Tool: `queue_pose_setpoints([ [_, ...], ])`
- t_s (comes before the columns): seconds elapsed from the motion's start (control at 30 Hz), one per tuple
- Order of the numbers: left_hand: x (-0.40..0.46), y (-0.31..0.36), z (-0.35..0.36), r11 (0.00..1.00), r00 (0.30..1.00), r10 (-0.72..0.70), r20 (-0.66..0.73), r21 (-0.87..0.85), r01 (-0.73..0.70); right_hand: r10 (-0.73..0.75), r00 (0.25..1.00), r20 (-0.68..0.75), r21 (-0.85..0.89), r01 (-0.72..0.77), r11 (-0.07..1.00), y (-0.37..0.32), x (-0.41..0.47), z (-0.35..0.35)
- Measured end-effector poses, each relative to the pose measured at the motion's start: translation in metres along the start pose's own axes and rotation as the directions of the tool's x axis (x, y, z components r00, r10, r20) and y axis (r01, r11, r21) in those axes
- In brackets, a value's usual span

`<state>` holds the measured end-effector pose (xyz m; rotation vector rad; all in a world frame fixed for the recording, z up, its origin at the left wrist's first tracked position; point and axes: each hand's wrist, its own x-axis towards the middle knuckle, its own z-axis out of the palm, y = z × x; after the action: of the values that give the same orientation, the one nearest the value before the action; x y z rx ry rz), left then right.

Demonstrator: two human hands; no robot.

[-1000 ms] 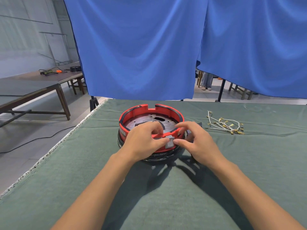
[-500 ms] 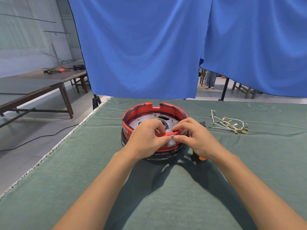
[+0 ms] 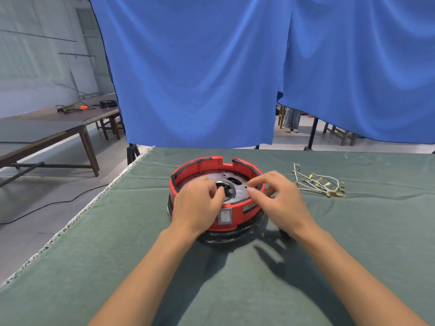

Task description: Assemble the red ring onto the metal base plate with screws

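The red ring [image 3: 213, 203] sits straight ahead of you on the green-covered desk [image 3: 353, 243], already seated around the metal base plate [image 3: 237, 187], and both your hands are over it. The ring is round, so no long axis governs the approach; what matters is which screw hole you go for. Your left hand [image 3: 200, 203] covers the near-left part of the plate, fingers curled close together by the centre opening, perhaps pinching something small, though I cannot tell what, if anything. Your right hand [image 3: 280, 198] hovers above the near-right rim, thumb and forefinger narrowly apart and blurred, apparently empty. The small holes in the plate's right half lie nearer the right hand. No screw or driver is clearly visible; something dark peeks out under your right wrist but is mostly hidden. The bundle of wires [image 3: 317, 182] lies well apart to the right.
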<state>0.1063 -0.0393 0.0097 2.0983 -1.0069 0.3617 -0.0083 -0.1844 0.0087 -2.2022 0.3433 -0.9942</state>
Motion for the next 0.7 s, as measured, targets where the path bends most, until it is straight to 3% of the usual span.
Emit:
queue_pose_setpoints([
  [0.1, -0.007, 0.005, 0.008, 0.991, 0.995, 0.049, -0.090, 0.128, -0.037, 0.175, 0.969, -0.177, -0.140, -0.200, 0.970, 0.024, 0.015, -0.014],
  [0.2, -0.007, 0.008, 0.014, 0.985, 0.990, 0.073, -0.118, 0.166, -0.053, 0.317, 0.940, -0.124, -0.303, -0.340, 0.890, 0.056, 0.019, -0.013],
  [0.4, 0.006, 0.008, 0.024, 0.979, 0.988, 0.038, -0.152, 0.203, -0.007, 0.409, 0.909, -0.074, -0.263, -0.413, 0.872, 0.086, 0.036, -0.007],
  [0.57, 0.015, 0.007, 0.027, 0.976, 0.987, 0.089, -0.137, 0.211, -0.059, 0.488, 0.872, -0.035, -0.376, -0.464, 0.802, 0.103, 0.050, 0.000],
  [0.7, 0.017, 0.004, 0.028, 0.976, 0.984, 0.112, -0.141, 0.204, -0.082, 0.486, 0.869, -0.094, -0.442, -0.473, 0.762, 0.108, 0.054, 0.003],
])
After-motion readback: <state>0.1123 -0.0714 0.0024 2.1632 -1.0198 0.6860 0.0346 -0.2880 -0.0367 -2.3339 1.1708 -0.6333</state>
